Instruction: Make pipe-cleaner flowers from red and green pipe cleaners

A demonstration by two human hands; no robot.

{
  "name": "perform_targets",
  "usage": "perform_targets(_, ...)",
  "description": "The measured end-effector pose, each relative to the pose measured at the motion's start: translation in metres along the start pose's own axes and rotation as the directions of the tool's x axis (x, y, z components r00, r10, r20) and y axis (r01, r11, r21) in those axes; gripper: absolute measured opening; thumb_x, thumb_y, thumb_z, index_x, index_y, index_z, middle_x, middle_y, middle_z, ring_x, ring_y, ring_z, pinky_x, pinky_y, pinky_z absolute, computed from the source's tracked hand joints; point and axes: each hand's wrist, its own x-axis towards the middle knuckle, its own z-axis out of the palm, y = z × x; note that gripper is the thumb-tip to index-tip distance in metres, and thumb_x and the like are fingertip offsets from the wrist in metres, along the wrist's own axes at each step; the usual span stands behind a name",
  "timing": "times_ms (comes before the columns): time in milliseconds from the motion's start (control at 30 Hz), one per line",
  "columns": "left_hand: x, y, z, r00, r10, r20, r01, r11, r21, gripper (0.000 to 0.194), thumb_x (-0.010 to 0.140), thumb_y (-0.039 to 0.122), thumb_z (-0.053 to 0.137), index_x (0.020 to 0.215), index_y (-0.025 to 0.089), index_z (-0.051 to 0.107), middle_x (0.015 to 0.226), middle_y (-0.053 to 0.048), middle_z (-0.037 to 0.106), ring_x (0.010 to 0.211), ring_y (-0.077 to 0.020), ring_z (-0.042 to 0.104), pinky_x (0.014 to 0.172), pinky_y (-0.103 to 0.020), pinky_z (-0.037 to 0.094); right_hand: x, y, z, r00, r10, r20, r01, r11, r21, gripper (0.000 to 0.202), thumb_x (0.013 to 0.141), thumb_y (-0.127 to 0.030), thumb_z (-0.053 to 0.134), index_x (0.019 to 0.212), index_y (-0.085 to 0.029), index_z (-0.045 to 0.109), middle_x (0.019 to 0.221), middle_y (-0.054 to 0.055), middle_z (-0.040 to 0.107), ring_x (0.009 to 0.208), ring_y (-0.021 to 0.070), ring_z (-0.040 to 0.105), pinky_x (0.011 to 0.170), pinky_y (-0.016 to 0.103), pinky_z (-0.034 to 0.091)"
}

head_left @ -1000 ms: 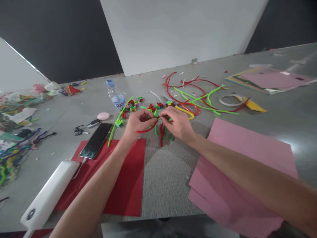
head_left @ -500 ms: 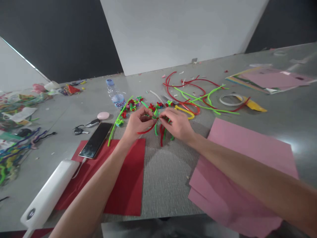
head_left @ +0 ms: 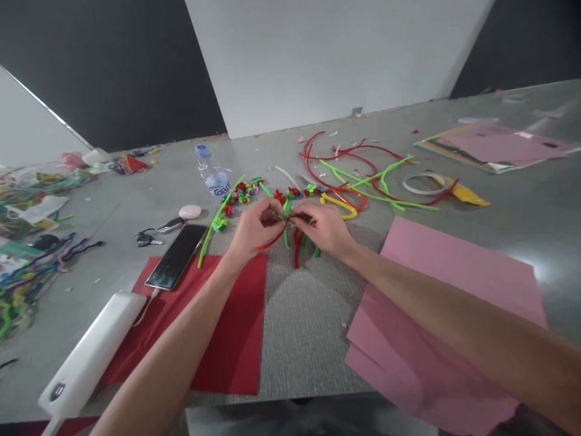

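My left hand (head_left: 255,226) and my right hand (head_left: 323,226) meet over the grey table, fingertips almost touching. Both are closed in a pinch on a red pipe cleaner (head_left: 272,243), whose loose end curves out below the left fingers. Green pipe cleaner bits show between the fingertips, partly hidden. Beneath the hands, short red and green pipe cleaner pieces (head_left: 296,251) lie on the table. Just beyond are small red and green pipe cleaner flowers (head_left: 310,191). More flowers (head_left: 219,224) sit beside a long green pipe cleaner (head_left: 205,247) to the left.
Scissors with orange handles (head_left: 358,200), long red and green pipe cleaners (head_left: 385,181) and a tape roll (head_left: 424,183) lie behind right. A water bottle (head_left: 212,172), phone (head_left: 176,257), white power bank (head_left: 93,351), red sheet (head_left: 236,339) and pink sheets (head_left: 463,272) surround the work area.
My left hand has shifted slightly right, closer to my right hand, with the red pipe cleaner's loose end moving along. The other things lie as before.
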Motion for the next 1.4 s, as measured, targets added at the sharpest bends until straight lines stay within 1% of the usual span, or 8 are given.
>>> perform_targets(433,-0.002,0.004,-0.001,0.993,0.103,0.064,-0.114,0.968,0.223,0.03,0.086,0.012,0.071,0.114,0.022,0.069,0.102,-0.004,0.077,0.094,-0.0165,0.074,0.083,-0.026,0.059,0.0,0.005,0.003,0.999,0.03,0.02,-0.03,1.0,-0.005,0.014,0.098,-0.019,0.064,0.087,-0.022,0.073,0.084,0.002,0.076,0.077,0.0189,0.067,0.073,0.03,0.045)
perform_targets(567,-0.004,0.005,0.0,0.988,0.111,-0.106,-0.093,0.983,0.157,0.026,0.093,0.029,0.075,0.117,0.023,0.067,0.103,-0.005,0.076,0.091,-0.0168,0.074,0.081,-0.028,0.06,0.001,0.006,0.002,0.997,0.069,-0.032,-0.07,0.997,-0.035,0.014,0.098,-0.021,0.063,0.086,-0.023,0.071,0.086,0.003,0.075,0.078,0.0196,0.066,0.072,0.031,0.045)
perform_targets(700,-0.003,0.007,0.0,0.985,-0.002,-0.171,-0.016,0.994,-0.106,0.043,0.104,0.06,0.062,0.133,0.028,0.059,0.091,-0.003,0.076,0.078,-0.0184,0.076,0.076,-0.034,0.062,0.002,0.006,0.0,0.993,0.086,-0.075,-0.089,0.996,-0.025,0.016,0.1,-0.023,0.061,0.086,-0.023,0.068,0.084,0.003,0.073,0.076,0.0194,0.064,0.071,0.032,0.045)
perform_targets(800,-0.001,0.005,0.0,0.986,-0.102,-0.135,0.058,0.953,-0.298,0.049,0.103,0.071,0.057,0.126,0.027,0.061,0.081,-0.001,0.074,0.068,-0.0179,0.074,0.067,-0.033,0.061,0.002,0.002,-0.001,0.991,0.066,-0.115,-0.07,0.997,-0.027,0.015,0.101,-0.025,0.062,0.088,-0.023,0.068,0.085,0.003,0.074,0.077,0.0199,0.065,0.073,0.032,0.046)
perform_targets(933,-0.002,0.005,0.004,0.971,-0.234,0.055,0.235,0.882,-0.408,0.037,0.091,0.054,0.083,0.094,0.022,0.064,0.07,0.0,0.072,0.059,-0.0135,0.069,0.057,-0.026,0.056,0.0,-0.007,-0.004,0.99,-0.002,-0.14,-0.005,0.999,-0.049,0.015,0.105,-0.028,0.061,0.093,-0.025,0.068,0.091,0.004,0.075,0.083,0.0217,0.067,0.078,0.035,0.049)
perform_targets(1033,-0.006,0.009,0.009,0.95,-0.255,0.179,0.305,0.872,-0.383,0.033,0.088,0.045,0.087,0.089,0.02,0.066,0.067,-0.001,0.072,0.056,-0.0124,0.067,0.056,-0.024,0.055,-0.002,-0.013,-0.005,0.987,-0.038,-0.156,0.027,0.997,-0.069,0.016,0.107,-0.029,0.058,0.095,-0.025,0.068,0.091,0.004,0.073,0.083,0.0216,0.067,0.079,0.035,0.049)
perform_targets(1267,-0.008,0.008,0.011,0.935,-0.289,0.206,0.343,0.884,-0.319,0.038,0.09,0.05,0.085,0.08,0.017,0.07,0.069,-0.003,0.074,0.059,-0.0112,0.067,0.059,-0.022,0.053,-0.003,-0.016,-0.006,0.977,-0.126,-0.171,0.105,0.986,-0.126,0.018,0.11,-0.025,0.055,0.096,-0.026,0.067,0.091,0.003,0.073,0.085,0.0201,0.068,0.082,0.034,0.051)
perform_targets(1400,-0.007,0.004,0.009,0.937,-0.29,0.196,0.342,0.878,-0.335,0.044,0.091,0.058,0.082,0.093,0.015,0.075,0.072,-0.004,0.075,0.062,-0.0122,0.068,0.063,-0.023,0.054,-0.001,-0.018,-0.006,0.959,-0.202,-0.196,0.173,0.972,-0.158,0.015,0.108,-0.022,0.058,0.096,-0.024,0.067,0.089,0.003,0.073,0.084,0.0191,0.069,0.079,0.032,0.052)
